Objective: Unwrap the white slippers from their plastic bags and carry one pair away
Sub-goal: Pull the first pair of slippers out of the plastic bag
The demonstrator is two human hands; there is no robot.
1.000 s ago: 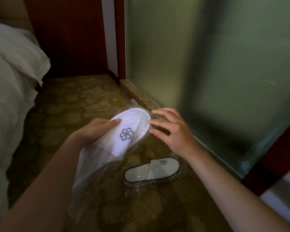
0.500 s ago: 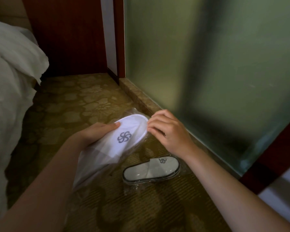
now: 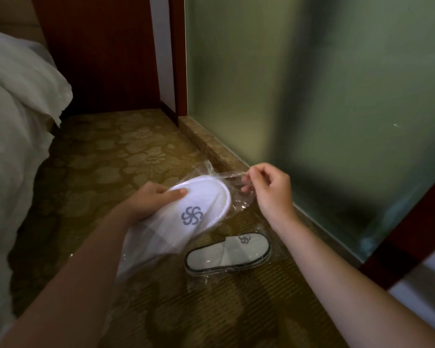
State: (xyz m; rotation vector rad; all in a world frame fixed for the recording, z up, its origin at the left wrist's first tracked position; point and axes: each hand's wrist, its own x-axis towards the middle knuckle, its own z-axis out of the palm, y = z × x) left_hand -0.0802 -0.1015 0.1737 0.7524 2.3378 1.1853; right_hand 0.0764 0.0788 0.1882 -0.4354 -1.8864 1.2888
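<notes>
A white slipper (image 3: 186,219) with a grey pinwheel logo lies toe-up in my left hand (image 3: 151,199), thumb pressed on its toe, still inside a clear plastic bag (image 3: 226,189). My right hand (image 3: 266,189) pinches the bag's stretched end just right of the toe and pulls it taut. Below, on the carpet, a second slipper (image 3: 229,254) with a dark-edged sole lies in its own clear bag.
A bed with white bedding (image 3: 13,136) fills the left side. A frosted glass wall (image 3: 312,84) on a stone sill (image 3: 211,146) runs along the right. Dark wood panelling (image 3: 98,54) stands at the back. Patterned gold carpet (image 3: 98,159) covers the floor.
My right hand went from resting spread at the slipper's toe to pinching the bag end and pulling it out to the right. The slipper in my left hand tilted slightly.
</notes>
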